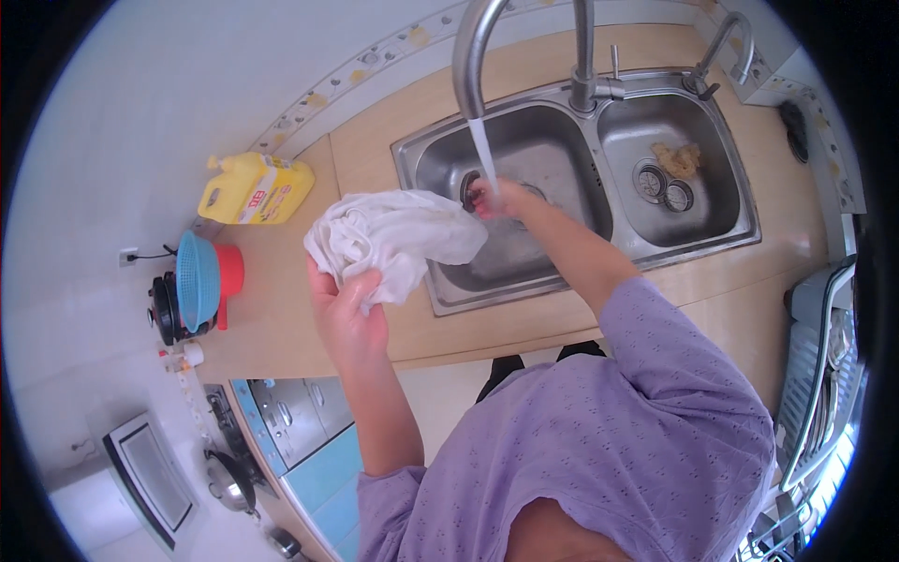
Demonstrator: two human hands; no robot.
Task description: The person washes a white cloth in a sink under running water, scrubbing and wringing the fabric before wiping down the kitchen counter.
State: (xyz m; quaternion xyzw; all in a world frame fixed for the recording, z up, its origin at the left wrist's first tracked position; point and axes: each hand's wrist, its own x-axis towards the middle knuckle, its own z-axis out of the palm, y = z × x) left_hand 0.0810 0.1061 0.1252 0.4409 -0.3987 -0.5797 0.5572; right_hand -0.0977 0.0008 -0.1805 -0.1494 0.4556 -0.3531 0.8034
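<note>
My left hand (351, 309) holds a bunched white cloth (393, 239) over the counter and the left rim of the steel double sink (600, 151). Water runs from the tall curved faucet (469, 77) onto my right hand (495, 200), which is over the larger basin, beside the cloth. The fingers of that hand are partly blurred by the stream, and I see nothing held in them. In the smaller basin lie a tan crumpled rag or scrubber (678, 160) and round metal strainers (664, 188).
A yellow detergent jug (260, 188) stands on the counter near the wall. Left of the counter are a light blue colander (197, 281) and a red container (230, 270). A dish rack (818, 379) stands at the right. A second, smaller faucet (730, 49) rises behind the sink.
</note>
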